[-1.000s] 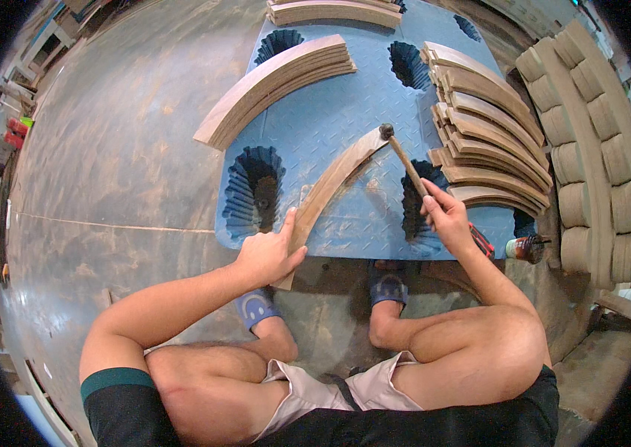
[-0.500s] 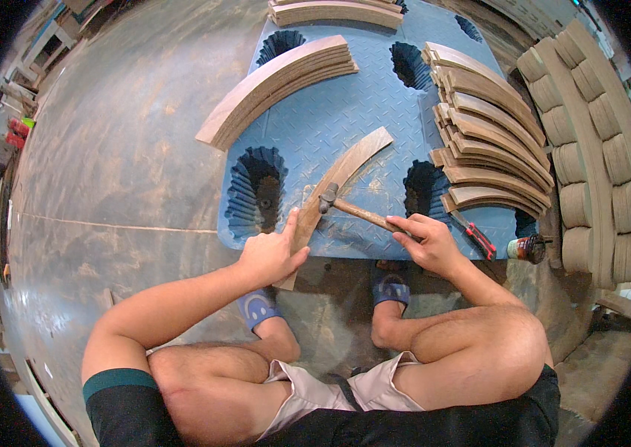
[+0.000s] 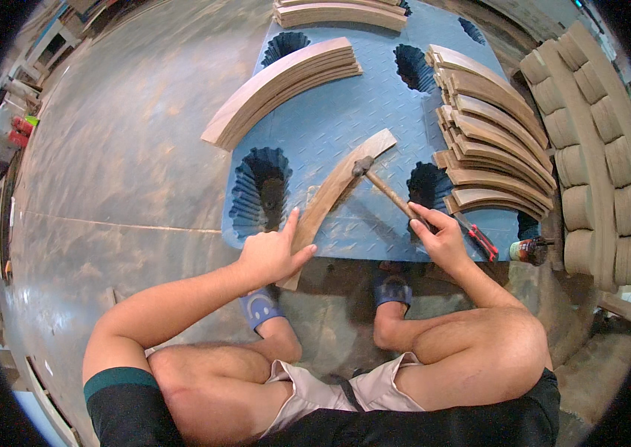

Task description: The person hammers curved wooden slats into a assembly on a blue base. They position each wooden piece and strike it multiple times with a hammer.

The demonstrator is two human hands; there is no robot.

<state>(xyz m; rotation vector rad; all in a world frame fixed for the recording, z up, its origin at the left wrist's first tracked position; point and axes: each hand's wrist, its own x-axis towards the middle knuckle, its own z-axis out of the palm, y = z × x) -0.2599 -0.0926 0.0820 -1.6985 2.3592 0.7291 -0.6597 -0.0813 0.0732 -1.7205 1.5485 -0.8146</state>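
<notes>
I am squatting at the lower edge of the blue plastic pallet [image 3: 345, 127], and working from the left of the frame, my left hand [image 3: 270, 253] is pressing down on the near end of a curved wooden strip [image 3: 341, 186]. The fingers [image 3: 291, 223] are spread flat rather than wrapped, thumb along the strip's edge, so I am pinning it, not gripping it. The strip is lying on the pallet in the centre of the frame, arcing up and right from my hand, with its lower end overhanging the pallet's edge above my blue sandal [image 3: 259, 307].

Right of centre, my right hand [image 3: 442, 235] is closing fully around the handle of a hammer [image 3: 382, 190], whose head is resting on or just above the strip's middle.

I am judging the risks like this: the strip is only held at one end, so a blow could be making the far end jump or the piece pivot sideways toward the pallet's dark pocket [image 3: 263, 186] just left of it. My spread fingers are sitting on the same strip the hammer is meeting, so a glancing strike could be sliding down toward them. The overhanging end may be flexing and cracking. At the right, the stack of curved pieces [image 3: 494, 141] is lying near my swing, and the red-handled tool [image 3: 483, 240] is just beside my wrist.
</notes>
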